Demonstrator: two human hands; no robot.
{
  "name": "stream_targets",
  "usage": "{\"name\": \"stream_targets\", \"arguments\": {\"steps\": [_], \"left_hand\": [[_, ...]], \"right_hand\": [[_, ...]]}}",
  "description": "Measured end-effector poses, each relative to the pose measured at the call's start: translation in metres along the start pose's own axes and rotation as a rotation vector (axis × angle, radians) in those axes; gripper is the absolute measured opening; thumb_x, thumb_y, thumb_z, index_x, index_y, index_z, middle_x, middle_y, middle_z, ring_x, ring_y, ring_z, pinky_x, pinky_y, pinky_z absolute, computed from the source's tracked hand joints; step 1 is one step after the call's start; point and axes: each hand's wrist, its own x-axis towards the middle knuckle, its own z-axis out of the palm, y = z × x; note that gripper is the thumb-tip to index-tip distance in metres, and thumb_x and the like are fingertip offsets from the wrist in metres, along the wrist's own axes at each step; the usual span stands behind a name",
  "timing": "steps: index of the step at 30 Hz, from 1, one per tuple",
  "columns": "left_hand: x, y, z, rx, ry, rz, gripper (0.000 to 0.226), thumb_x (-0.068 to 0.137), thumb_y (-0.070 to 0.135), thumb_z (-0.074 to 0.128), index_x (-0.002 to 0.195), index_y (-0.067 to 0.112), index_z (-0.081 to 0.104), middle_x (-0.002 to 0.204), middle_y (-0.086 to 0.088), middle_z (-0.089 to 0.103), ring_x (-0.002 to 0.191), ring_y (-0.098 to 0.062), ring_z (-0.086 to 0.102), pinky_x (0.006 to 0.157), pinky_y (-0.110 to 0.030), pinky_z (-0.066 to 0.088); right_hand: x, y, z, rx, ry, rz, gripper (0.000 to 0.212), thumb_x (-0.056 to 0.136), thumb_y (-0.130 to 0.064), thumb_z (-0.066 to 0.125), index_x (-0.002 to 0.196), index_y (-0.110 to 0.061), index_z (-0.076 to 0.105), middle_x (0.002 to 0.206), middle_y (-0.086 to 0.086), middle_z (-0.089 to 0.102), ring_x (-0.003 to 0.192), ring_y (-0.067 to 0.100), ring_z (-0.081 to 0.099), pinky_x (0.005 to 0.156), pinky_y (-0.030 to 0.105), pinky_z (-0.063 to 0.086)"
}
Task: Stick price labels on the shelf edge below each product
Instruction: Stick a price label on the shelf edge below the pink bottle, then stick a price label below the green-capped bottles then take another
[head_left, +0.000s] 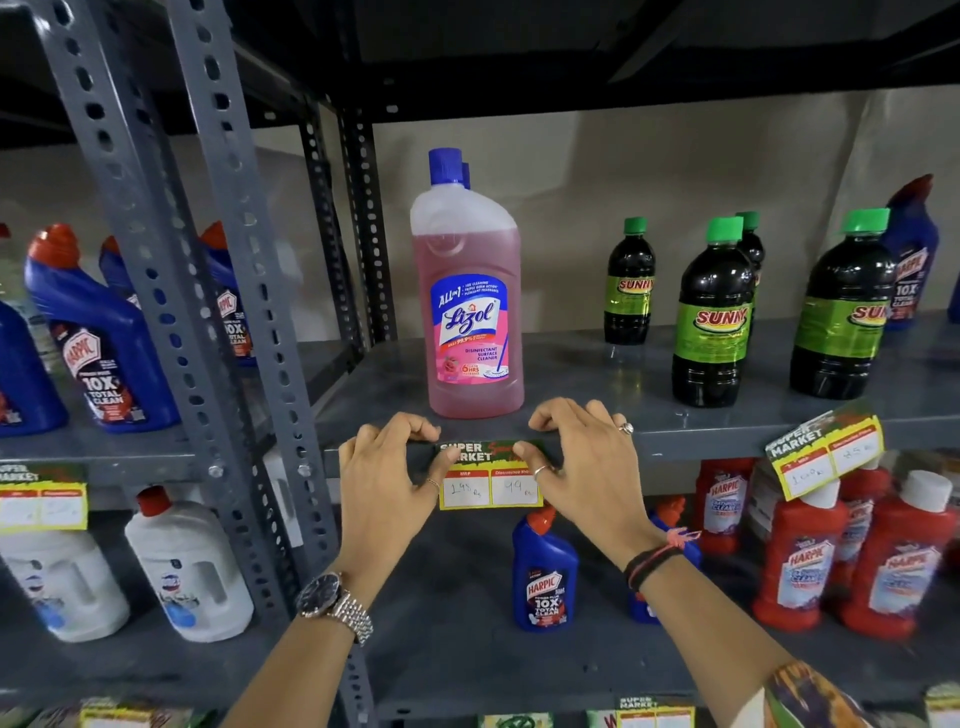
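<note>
A green, red and yellow price label (490, 475) lies against the grey shelf edge (691, 446), directly below a pink Lizol bottle (471, 306). My left hand (387, 478) presses the label's left end, thumb on its top strip and fingers curled over the shelf lip. My right hand (582, 465) presses the label's right end the same way. The label's two white boxes carry handwritten prices.
Dark Sunny bottles (714, 317) stand right of the Lizol. Another label (826, 449) hangs tilted on the edge at the right. Blue Harpic bottles (101, 332) fill the left bay, and one Harpic bottle (544, 569) stands below. A slotted upright (249, 322) divides the bays.
</note>
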Motion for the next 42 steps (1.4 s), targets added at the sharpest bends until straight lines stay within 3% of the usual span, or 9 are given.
{"name": "stream_targets", "arguments": {"steps": [6,11,15,18,24,29,33,36,42], "left_hand": [[-0.012,0.002,-0.006,-0.024,-0.056,0.019,0.032,0.073,0.014,0.073,0.093,0.029,0.054,0.108,0.018,0.067,0.090,-0.015,0.054,0.084,-0.024,0.025],[-0.026,0.044,0.013,0.003,-0.074,0.125,0.026,0.079,0.026,0.066,0.104,0.026,0.058,0.127,0.006,0.058,0.118,-0.017,0.050,0.102,-0.036,0.034],[-0.023,0.103,0.049,0.013,-0.104,0.250,0.019,0.086,0.029,0.059,0.103,0.024,0.062,0.129,0.002,0.057,0.132,-0.022,0.044,0.119,-0.042,0.011],[-0.019,0.151,0.080,-0.015,-0.130,0.268,0.020,0.089,0.034,0.054,0.104,0.024,0.062,0.132,0.002,0.056,0.137,-0.021,0.039,0.119,-0.045,0.009],[-0.021,0.229,0.131,0.001,-0.189,0.228,0.023,0.090,0.044,0.052,0.099,0.027,0.064,0.139,-0.002,0.049,0.140,-0.021,0.031,0.116,-0.043,0.020],[-0.021,0.260,0.150,0.096,-0.203,0.177,0.016,0.085,0.039,0.063,0.089,0.024,0.064,0.133,-0.004,0.054,0.129,-0.027,0.047,0.108,-0.049,0.035],[-0.018,0.266,0.148,0.092,-0.174,0.140,0.012,0.087,0.032,0.064,0.087,0.021,0.067,0.114,0.004,0.066,0.102,-0.019,0.064,0.105,-0.044,0.038],[-0.015,0.271,0.144,0.085,-0.173,0.109,0.014,0.091,0.031,0.059,0.090,0.019,0.065,0.107,0.007,0.070,0.094,-0.019,0.066,0.100,-0.042,0.045],[-0.008,0.277,0.141,0.050,-0.201,0.062,0.025,0.095,0.040,0.044,0.096,0.020,0.060,0.096,0.010,0.071,0.084,-0.017,0.064,0.083,-0.040,0.052]], "right_hand": [[-0.001,0.013,-0.015,0.146,-0.131,-0.016,0.021,0.082,-0.012,0.063,0.099,-0.023,0.057,0.091,-0.011,0.068,0.087,0.013,0.054,0.077,0.035,0.044],[-0.013,0.058,-0.050,0.165,-0.157,0.058,0.035,0.087,-0.036,0.060,0.120,-0.026,0.055,0.114,-0.002,0.065,0.106,0.016,0.056,0.090,0.038,0.044],[-0.027,0.124,-0.105,0.081,0.080,0.163,0.031,0.087,-0.027,0.062,0.117,-0.020,0.060,0.113,0.005,0.065,0.109,0.019,0.054,0.092,0.038,0.044],[-0.031,0.177,-0.144,0.024,0.141,0.244,0.027,0.089,-0.025,0.059,0.116,-0.021,0.061,0.114,0.004,0.065,0.104,0.007,0.051,0.087,0.030,0.040],[-0.038,0.243,-0.180,0.061,0.034,0.219,0.024,0.092,-0.027,0.056,0.114,-0.020,0.061,0.104,0.000,0.071,0.101,0.021,0.063,0.082,0.039,0.051],[-0.034,0.259,-0.177,0.043,-0.039,0.081,0.029,0.091,-0.031,0.056,0.120,-0.033,0.057,0.094,0.001,0.069,0.088,0.019,0.060,0.069,0.031,0.048],[-0.027,0.255,-0.175,-0.001,0.031,0.006,0.008,0.088,-0.031,0.060,0.096,-0.031,0.060,0.072,-0.009,0.059,0.067,0.018,0.059,0.051,0.026,0.042],[-0.026,0.257,-0.177,-0.025,0.040,0.002,0.005,0.087,-0.027,0.062,0.085,-0.027,0.058,0.064,-0.017,0.045,0.060,0.014,0.053,0.048,0.022,0.032],[-0.027,0.254,-0.178,-0.048,-0.001,0.003,0.007,0.091,-0.027,0.053,0.087,-0.022,0.056,0.063,-0.008,0.054,0.058,0.013,0.049,0.045,0.018,0.020]]}}
